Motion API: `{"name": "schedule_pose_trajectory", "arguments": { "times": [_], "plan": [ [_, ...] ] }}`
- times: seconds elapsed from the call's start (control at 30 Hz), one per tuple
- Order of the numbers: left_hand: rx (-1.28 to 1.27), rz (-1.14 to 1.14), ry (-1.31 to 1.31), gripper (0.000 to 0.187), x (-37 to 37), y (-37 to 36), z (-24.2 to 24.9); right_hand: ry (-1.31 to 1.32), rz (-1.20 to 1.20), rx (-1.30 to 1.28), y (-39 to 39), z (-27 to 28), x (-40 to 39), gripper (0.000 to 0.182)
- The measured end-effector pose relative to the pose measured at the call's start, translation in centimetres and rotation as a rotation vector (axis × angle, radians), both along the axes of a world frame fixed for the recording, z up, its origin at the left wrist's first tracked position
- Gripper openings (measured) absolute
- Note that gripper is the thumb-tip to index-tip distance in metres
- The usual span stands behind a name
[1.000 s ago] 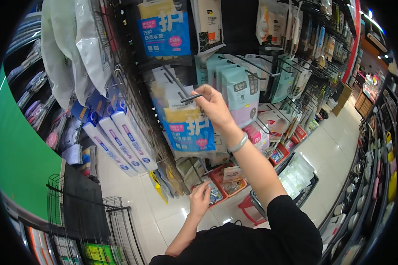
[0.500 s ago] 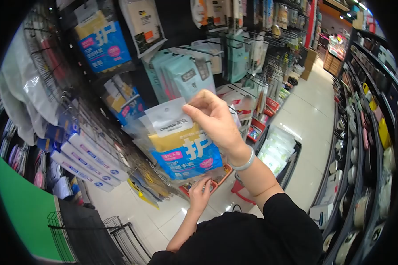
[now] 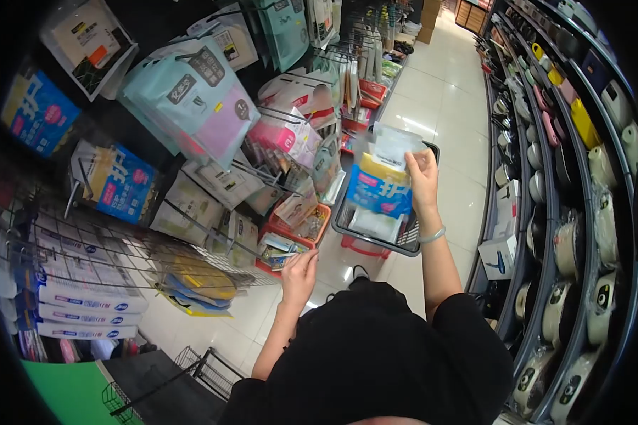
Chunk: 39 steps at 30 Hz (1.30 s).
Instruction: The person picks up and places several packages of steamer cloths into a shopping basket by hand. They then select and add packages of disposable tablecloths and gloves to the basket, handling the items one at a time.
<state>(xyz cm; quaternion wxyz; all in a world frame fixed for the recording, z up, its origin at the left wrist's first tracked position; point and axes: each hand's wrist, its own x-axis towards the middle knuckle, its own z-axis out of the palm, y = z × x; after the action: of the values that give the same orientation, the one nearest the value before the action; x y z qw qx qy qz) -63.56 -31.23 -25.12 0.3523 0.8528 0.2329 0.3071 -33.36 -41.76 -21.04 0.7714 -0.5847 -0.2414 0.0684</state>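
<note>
My right hand [image 3: 424,183] pinches the upper right edge of a blue and yellow glove pack [image 3: 379,193] with a clear plastic sleeve. More than one sleeve layer shows at its top. The pack hangs over a dark shopping basket [image 3: 408,249], hiding part of its inside. Clear and whitish packets [image 3: 374,225] lie in the basket below it. My left hand [image 3: 300,276] is lower left, its fingers closed beside a red bin [image 3: 280,263] of small packaged goods. Whether those fingers hold anything I cannot make out.
Hanging packs on wire hooks fill the left: similar glove packs [image 3: 126,185] and mint-green packs [image 3: 191,99]. White boxes [image 3: 88,315] are stacked lower left. Shelves of pans [image 3: 556,297] line the right of a tiled aisle [image 3: 443,106]. A wire rack [image 3: 205,372] stands bottom left.
My right hand has carried the glove pack away from the hook display, to the right and over the basket. My view has turned right. My left hand stays low, near the red bin.
</note>
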Motion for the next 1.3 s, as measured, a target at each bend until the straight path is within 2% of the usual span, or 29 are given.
{"name": "schedule_pose_trajectory", "arguments": {
  "times": [0.2,0.4,0.47,0.5,0.53,0.6,0.63,0.67,0.77,0.83,0.9,0.97,1.0,1.03,1.1,1.2,1.27,1.3],
  "plan": [
    [0.078,-0.04,0.009,0.01,1.8,0.1,-1.5,-0.079,-0.13,-0.247,-2.0,-10.2,3.9,0.014],
    [0.05,-0.047,0.092,0.012,2.3,0.2,-2.2,0.131,-0.104,-0.153,-1.7,-15.5,5.7,0.015],
    [0.061,-0.007,0.111,0.013,2.3,0.2,-2.2,0.194,-0.053,-0.201,-1.9,-18.4,7.7,0.015],
    [0.06,-0.006,0.097,0.013,2.4,0.3,-2.2,0.133,-0.083,-0.25,-1.7,-18.8,8.0,0.021],
    [0.062,-0.007,0.083,0.014,2.4,0.4,-2.3,0.171,-0.075,-0.21,-1.5,-19.9,8.7,0.04],
    [0.078,0.027,0.094,0.014,2.4,0.6,-2.5,-0.119,-0.347,-0.549,-0.7,-19.2,8.8,0.058],
    [0.073,0.046,0.085,0.013,2.5,0.7,-2.2,-0.135,-0.359,-0.495,-0.4,-20.5,9.8,0.069],
    [0.067,0.063,0.077,0.013,2.6,0.7,-2.0,-0.183,-0.382,-0.502,0.1,-20.4,9.8,0.068],
    [0.081,0.172,0.015,0.012,2.8,1.0,-2.1,-0.133,-0.274,-0.483,1.7,-21.3,8.0,0.065],
    [0.078,0.23,-0.049,0.012,3.2,1.4,-1.6,-0.235,-0.182,-0.515,3.0,-22.7,6.0,0.058],
    [-0.041,0.348,-0.094,0.017,3.5,2.4,0.7,-0.288,0.05,-0.629,3.5,-22.2,2.7,0.05],
    [0.165,0.42,-0.191,0.022,3.9,4.9,2.0,-0.469,0.313,-0.711,4.1,-24.4,0.3,0.045],
    [0.122,0.477,-0.227,0.023,4.0,6.2,3.5,-0.62,0.338,-0.709,4.0,-25.4,-1.1,0.049],
    [0.17,0.543,-0.252,0.022,4.1,7.5,5.2,-0.627,0.391,-0.833,3.6,-26.5,-2.5,0.062],
    [0.218,0.639,-0.327,0.024,4.3,10.0,8.6,-0.569,0.524,-1.014,2.5,-26.5,-5.0,0.074],
    [0.17,0.695,-0.46,0.024,4.6,12.8,12.3,-0.662,0.649,-1.071,0.8,-28.0,-5.8,0.081],
    [0.184,0.71,-0.522,0.025,5.3,13.3,14.3,-0.64,0.639,-1.032,0.2,-28.8,-5.1,0.076],
    [0.187,0.705,-0.527,0.025,5.6,13.5,14.4,-0.557,0.636,-1.117,-0.1,-29.2,-4.8,0.07]
  ]
}}
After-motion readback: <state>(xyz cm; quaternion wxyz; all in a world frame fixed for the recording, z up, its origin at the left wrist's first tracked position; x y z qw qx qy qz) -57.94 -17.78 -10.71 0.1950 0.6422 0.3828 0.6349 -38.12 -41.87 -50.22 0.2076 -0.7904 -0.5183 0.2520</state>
